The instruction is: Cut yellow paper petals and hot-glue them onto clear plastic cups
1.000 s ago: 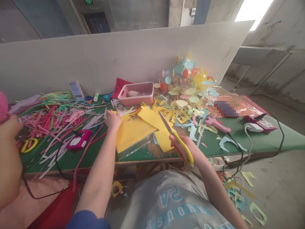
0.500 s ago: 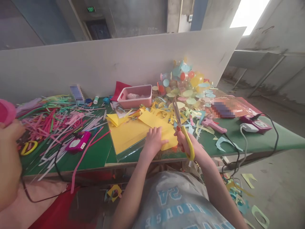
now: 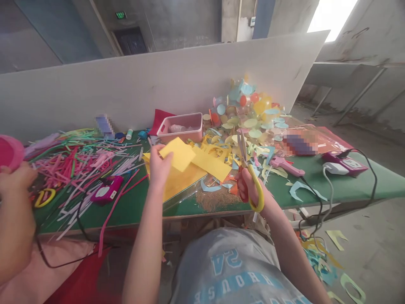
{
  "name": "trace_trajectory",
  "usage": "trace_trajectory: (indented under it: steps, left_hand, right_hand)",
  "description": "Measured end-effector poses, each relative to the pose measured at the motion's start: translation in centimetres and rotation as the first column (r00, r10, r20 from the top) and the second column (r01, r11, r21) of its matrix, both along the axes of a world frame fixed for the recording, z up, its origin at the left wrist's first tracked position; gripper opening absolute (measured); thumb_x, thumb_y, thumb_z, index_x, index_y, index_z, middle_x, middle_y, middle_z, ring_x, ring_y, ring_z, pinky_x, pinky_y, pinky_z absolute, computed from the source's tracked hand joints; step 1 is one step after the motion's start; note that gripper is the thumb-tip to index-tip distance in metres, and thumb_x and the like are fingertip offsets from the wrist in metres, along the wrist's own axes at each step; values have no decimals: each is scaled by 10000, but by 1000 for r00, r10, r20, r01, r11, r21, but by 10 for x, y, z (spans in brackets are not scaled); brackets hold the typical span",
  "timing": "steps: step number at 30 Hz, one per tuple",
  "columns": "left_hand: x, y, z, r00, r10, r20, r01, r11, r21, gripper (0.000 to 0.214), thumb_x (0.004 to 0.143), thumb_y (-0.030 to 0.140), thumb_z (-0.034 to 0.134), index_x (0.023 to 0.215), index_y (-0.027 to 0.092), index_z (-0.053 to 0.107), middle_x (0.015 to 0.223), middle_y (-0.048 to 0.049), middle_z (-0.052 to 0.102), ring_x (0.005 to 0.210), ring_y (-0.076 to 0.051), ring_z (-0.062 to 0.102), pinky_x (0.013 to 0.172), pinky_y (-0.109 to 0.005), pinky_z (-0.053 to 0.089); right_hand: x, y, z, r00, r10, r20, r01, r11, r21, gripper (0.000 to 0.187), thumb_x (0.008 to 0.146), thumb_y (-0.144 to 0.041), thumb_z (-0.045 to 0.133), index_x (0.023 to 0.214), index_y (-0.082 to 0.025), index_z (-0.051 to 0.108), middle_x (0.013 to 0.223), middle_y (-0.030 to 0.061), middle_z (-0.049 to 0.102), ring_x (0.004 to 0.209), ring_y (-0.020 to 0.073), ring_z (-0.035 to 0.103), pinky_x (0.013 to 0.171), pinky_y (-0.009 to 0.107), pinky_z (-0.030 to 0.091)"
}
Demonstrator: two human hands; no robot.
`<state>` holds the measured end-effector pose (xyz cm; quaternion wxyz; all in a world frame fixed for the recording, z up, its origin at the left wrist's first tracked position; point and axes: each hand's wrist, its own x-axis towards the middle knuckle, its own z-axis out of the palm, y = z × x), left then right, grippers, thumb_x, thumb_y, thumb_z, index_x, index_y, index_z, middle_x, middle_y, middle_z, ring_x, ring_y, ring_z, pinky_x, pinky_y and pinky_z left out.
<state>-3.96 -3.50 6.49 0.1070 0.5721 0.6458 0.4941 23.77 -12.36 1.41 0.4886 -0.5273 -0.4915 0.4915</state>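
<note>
My left hand [image 3: 160,164] pinches a small yellow paper piece [image 3: 179,154] by its left end, raised over the table. Beneath it lies a large yellow sheet [image 3: 174,185], partly under clear film. A yellow paper strip [image 3: 215,164] rests just to the right, beside a heap of yellow offcuts [image 3: 218,147]. My right hand [image 3: 248,185] grips yellow-handled scissors [image 3: 243,152], blades pointing up and away from me and slightly parted. Between the hands, light blue scraps [image 3: 210,185] lie on a brown, glittery patch.
A pink basket [image 3: 180,134] stands at the back, with paper discs and clear cups [image 3: 249,105] beside it. Pipe cleaners [image 3: 72,169] cover the left side, near a co-worker's hand [image 3: 19,177]. A pink glue gun [image 3: 287,165] and cables lie right. A white board [image 3: 126,93] borders the table.
My left hand has lifted off the yellow paper and moved left and up with a small piece. The scissors in my right hand have shifted slightly right.
</note>
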Motion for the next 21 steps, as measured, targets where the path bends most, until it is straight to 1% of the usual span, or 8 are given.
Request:
trace_trajectory:
  steps: [2,4,5,8,12,17,19,21]
  left_hand:
    - [-27,18,14,996,80,-43,-78,996,39,387,808,143,556,1175,200,449,1152,-91,589,1013,-212,629,867,-329,518]
    - [-53,36,24,970,185,-160,-176,982,68,430,764,83,575,1167,183,463,1217,-121,563,1149,-252,572,1014,-381,445]
    - [-65,43,28,958,205,-198,-196,978,66,445,756,59,568,1174,172,466,1253,-141,547,1224,-275,525,1068,-406,397]
    - [-93,58,30,928,198,-316,-212,977,-11,468,730,0,523,1175,141,492,1223,-178,571,1215,-326,534,1046,-451,404]
    - [-115,64,15,880,140,-454,-227,963,-143,546,706,-17,497,1228,138,509,1186,-195,612,1121,-369,597,956,-482,453]
    - [-126,69,-9,829,68,-555,-247,935,-253,537,740,57,510,1271,134,537,1179,-207,652,1081,-372,631,902,-460,477]
    - [-127,71,-16,814,43,-579,-247,929,-277,503,747,93,516,1245,142,572,1185,-198,661,1090,-362,628,911,-447,473]
    - [-126,75,-21,802,23,-597,-247,923,-296,433,744,127,526,1164,140,631,1147,-194,684,1086,-359,626,928,-443,463]
  right_hand:
    - [-1,0,-1,998,2,-60,-5,999,-35,578,791,-817,454,818,-242,507,464,-98,392,347,97,360,359,238,361]
    - [-3,-1,-1,996,-2,-89,-3,999,-51,582,779,-814,481,815,-234,513,449,-103,383,348,94,357,354,231,349]
    - [-4,-2,0,996,1,-89,-6,998,-56,580,777,-809,492,812,-231,515,441,-104,378,348,94,357,351,229,343]
    - [-7,-5,5,998,18,-65,-22,998,-63,548,798,-772,506,809,-225,517,426,-106,372,353,96,365,354,223,341]
    - [-10,-9,16,999,26,-20,-27,996,-88,464,860,-683,491,813,-222,514,425,-103,380,361,93,361,368,218,344]
    - [-13,-11,22,999,12,35,-8,994,-106,408,877,-623,487,812,-220,515,437,-102,379,377,93,373,381,210,357]
    - [-13,-10,21,999,13,33,-9,995,-100,409,876,-626,482,825,-221,518,439,-103,381,378,95,372,378,210,353]
    - [-13,-10,20,999,11,30,-8,995,-103,414,870,-633,488,824,-223,517,437,-103,379,379,98,370,374,210,349]
